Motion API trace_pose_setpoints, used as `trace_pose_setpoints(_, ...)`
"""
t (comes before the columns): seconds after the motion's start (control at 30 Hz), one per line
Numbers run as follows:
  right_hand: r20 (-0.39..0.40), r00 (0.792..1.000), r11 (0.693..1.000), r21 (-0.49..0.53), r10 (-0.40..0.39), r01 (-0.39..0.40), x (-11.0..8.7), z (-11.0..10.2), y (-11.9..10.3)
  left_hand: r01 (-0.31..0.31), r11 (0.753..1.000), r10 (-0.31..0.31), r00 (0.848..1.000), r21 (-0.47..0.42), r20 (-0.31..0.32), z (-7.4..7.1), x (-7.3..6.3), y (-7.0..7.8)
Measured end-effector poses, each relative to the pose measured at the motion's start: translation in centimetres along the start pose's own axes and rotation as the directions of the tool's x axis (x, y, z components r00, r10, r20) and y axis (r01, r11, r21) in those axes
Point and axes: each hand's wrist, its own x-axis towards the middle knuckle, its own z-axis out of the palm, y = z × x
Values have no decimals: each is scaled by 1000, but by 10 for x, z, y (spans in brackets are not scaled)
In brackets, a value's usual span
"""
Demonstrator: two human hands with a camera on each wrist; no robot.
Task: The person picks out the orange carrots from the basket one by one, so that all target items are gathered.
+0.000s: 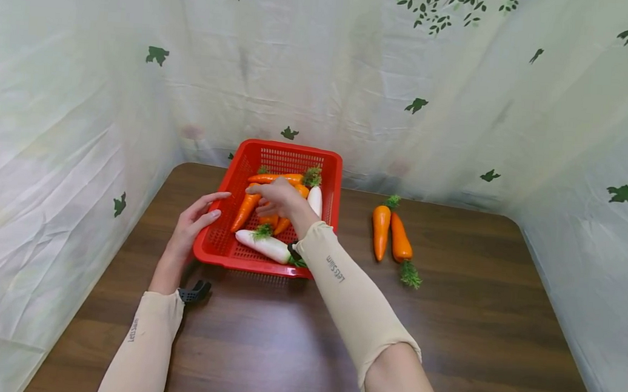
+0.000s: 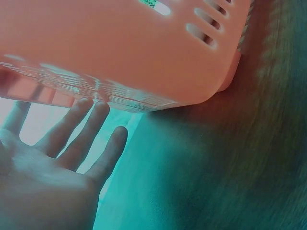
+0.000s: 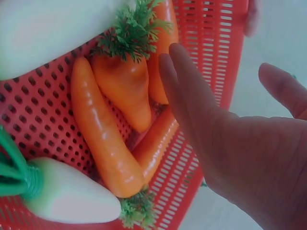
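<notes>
L hand (image 1: pixel 194 221), fingers spread, was at red basket (image 1: pixel 338 182) rim. R hand (image 1: pixel 285 200), straight-fingered w/ thumb apart, was over carrots (image 1: pixel 244 212) inside. 2 more carrots (image 1: pixel 380 231) lay on table (image 1: pixel 476 304).

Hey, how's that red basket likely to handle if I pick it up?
The basket is probably stiff, judging by its crisp rectangular outline. Being perforated, it's likely light for its size when empty. The loose carrots and white radishes inside may slide if it tips.
</notes>
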Motion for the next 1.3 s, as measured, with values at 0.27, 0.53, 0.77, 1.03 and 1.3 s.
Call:
trace_pose_setpoints(0.27,52,997,998,-46,55,-53,3,9,5,15,999,-15,1000,39,-2,-1,-3,-1)
trace_pose_setpoints(0.53,62,994,995,-37,91,-89,10,26,3,9,999,-9,1000,35,-14,-3,-7,-1)
trace_pose_setpoints(0.77,47,982,982,-35,185,-183,18,20,1,-11,1000,11,1000,14,-1,-1,-2,-2)
trace_pose_setpoints(1.03,74,982,983,-79,171,-165,23,16,2,-11,1000,12,1000,14,-9,-1,-2,0)
trace_pose_setpoints(1.3,106,967,972,-67,230,-224,30,26,7,-18,1000,18,1000,6,-2,1,-2,2)
